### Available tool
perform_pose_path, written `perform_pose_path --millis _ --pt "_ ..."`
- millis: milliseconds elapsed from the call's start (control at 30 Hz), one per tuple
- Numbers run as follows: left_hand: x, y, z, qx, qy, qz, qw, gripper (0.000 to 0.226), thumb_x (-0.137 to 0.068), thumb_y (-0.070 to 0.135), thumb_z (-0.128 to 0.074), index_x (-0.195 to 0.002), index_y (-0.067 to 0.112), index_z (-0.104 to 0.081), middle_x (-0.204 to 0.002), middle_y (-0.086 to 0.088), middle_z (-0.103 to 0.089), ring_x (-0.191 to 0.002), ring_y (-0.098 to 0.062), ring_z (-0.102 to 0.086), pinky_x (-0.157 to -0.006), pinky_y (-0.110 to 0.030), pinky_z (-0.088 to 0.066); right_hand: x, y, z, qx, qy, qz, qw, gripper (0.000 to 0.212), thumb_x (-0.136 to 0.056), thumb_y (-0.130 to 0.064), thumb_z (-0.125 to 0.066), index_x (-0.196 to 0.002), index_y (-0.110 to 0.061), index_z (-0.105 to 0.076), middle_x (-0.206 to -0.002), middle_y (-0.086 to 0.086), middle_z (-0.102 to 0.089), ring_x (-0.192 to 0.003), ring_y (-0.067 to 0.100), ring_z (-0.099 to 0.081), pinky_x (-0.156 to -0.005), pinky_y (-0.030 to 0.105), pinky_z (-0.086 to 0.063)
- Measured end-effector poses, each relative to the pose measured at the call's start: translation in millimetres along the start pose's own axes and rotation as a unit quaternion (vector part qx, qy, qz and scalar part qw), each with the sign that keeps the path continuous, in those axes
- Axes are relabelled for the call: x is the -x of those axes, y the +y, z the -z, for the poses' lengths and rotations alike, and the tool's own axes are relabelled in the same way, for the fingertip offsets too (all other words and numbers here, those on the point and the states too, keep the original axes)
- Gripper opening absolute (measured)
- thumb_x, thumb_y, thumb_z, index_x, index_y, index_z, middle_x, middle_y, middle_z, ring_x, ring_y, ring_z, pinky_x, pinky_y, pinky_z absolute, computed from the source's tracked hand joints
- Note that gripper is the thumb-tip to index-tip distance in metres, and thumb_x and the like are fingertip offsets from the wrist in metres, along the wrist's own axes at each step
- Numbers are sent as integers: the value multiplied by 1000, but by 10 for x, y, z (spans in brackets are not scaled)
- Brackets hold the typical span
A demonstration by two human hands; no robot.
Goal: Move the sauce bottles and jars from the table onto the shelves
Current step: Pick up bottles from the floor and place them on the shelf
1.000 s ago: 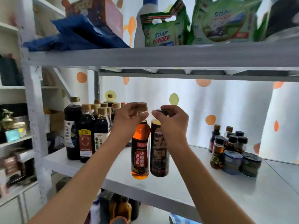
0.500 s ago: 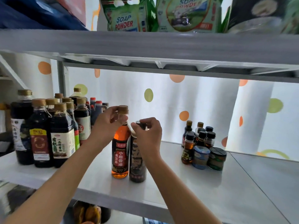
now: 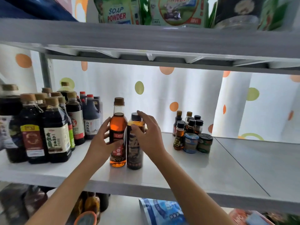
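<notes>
Two bottles stand side by side on the middle shelf. One is an amber oil bottle with a tan cap, the other a dark sauce bottle with a black cap. My left hand wraps the amber bottle's body, thumb across the label and fingers along its left side. My right hand has spread, fairly straight fingers. Its thumb rests on the dark bottle's shoulder and its fingers reach behind the cap.
Several large dark soy sauce bottles crowd the shelf's left end. A cluster of small bottles and tins stands right of my hands, with bare shelf beyond. Soap powder bags sit on the upper shelf close overhead. More goods lie below.
Both bottles came down from the air onto the shelf. My hands slid off the caps to the bottles' bodies, and the right hand's fingers opened out.
</notes>
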State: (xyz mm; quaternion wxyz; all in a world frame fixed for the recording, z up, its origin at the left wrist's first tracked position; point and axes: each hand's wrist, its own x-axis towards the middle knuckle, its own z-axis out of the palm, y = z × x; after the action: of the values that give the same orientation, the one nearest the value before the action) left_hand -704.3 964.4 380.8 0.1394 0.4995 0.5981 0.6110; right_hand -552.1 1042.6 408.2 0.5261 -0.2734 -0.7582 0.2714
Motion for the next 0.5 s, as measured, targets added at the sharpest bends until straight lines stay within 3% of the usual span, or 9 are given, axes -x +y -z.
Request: perform_pose_path --millis 67,133,200,267,400,500 --pt "56 -69 12 -33 -10 23 999 81 -77 9 -80 -144 28 -39 -129 7 -54 -117 -16 -53 -90 -32 -46 123 47 35 -6 -41 -36 999 78 -83 -23 -71 -150 -31 -32 -136 -8 -51 -122 8 -50 -100 31 -47" --pt "124 -148 9 -62 -22 48 997 76 -74 13 -83 -139 21 -45 -124 4 -59 -113 -19 -57 -86 -29 -45 265 127 34 -11 -80 -84 993 89 -80 -16 -76 -152 -27 -25 -130 -8 -53 -117 8 -52 -96 28 -47" --pt "171 -207 -9 -78 -23 51 995 73 -73 16 -85 -136 18 -48 -123 0 -62 -104 -16 -58 -82 -26 -45 354 239 38 8 -94 -110 989 77 -77 -14 -79 -143 -20 -42 -123 -6 -61 -111 8 -58 -94 30 -50" --pt "188 -233 -12 -87 -14 44 995 71 -71 19 -86 -133 18 -50 -119 2 -63 -98 -12 -57 -75 -18 -43 379 303 40 19 -92 -117 989 52 -74 -14 -81 -120 -20 -59 -111 -7 -68 -101 4 -63 -89 29 -54" --pt "163 -300 -17 -112 -4 26 993 69 -71 23 -86 -132 21 -55 -113 7 -66 -96 -8 -58 -79 -16 -43 368 340 -22 42 -91 -106 989 43 -74 -17 -82 -110 -25 -62 -97 -15 -67 -91 -1 -63 -75 16 -48" --pt "73 -360 -18 -105 -2 24 994 62 -72 21 -84 -129 19 -58 -113 6 -67 -98 -9 -60 -81 -17 -42 309 389 -130 59 -76 -97 991 41 -75 -19 -82 -111 -21 -63 -98 -12 -69 -91 4 -65 -75 16 -50"
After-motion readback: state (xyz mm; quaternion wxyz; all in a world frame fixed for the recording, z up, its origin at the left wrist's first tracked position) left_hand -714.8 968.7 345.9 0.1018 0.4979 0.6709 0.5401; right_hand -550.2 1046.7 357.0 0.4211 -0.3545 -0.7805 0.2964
